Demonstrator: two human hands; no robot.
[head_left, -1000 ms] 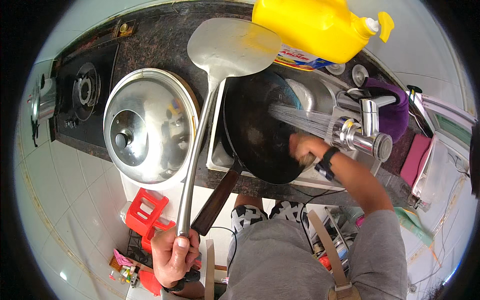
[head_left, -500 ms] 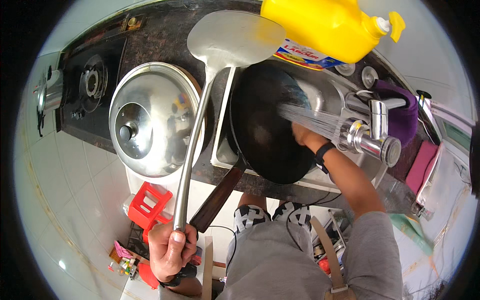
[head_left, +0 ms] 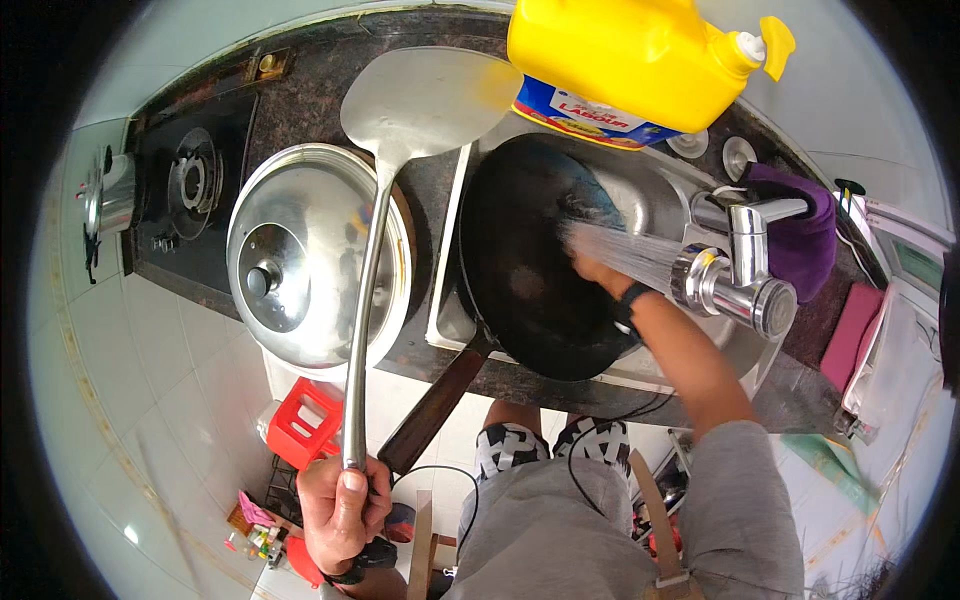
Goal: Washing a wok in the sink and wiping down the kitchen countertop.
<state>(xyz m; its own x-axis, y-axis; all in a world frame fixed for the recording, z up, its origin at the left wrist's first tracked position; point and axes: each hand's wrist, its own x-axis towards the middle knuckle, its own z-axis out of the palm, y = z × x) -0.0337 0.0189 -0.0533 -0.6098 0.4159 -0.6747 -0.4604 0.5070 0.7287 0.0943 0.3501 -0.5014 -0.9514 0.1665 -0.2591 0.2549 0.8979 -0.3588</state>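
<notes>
left hand point(head_left: 343, 512) at near left: fingers clamped on metal spatula point(head_left: 430, 105); contact with wok handle point(head_left: 437, 408) hard to make out. dark wok point(head_left: 525, 290) at centre, in partly hidden sink point(head_left: 650, 200). right hand point(head_left: 593, 270) inside wok, blurred behind spray point(head_left: 630, 250) from faucet point(head_left: 735, 290); state of fingers impossible to tell. domed lid point(head_left: 310, 225) at left, partly hidden by spatula shaft. yellow jug point(head_left: 620, 55) at far side, cut off above.
</notes>
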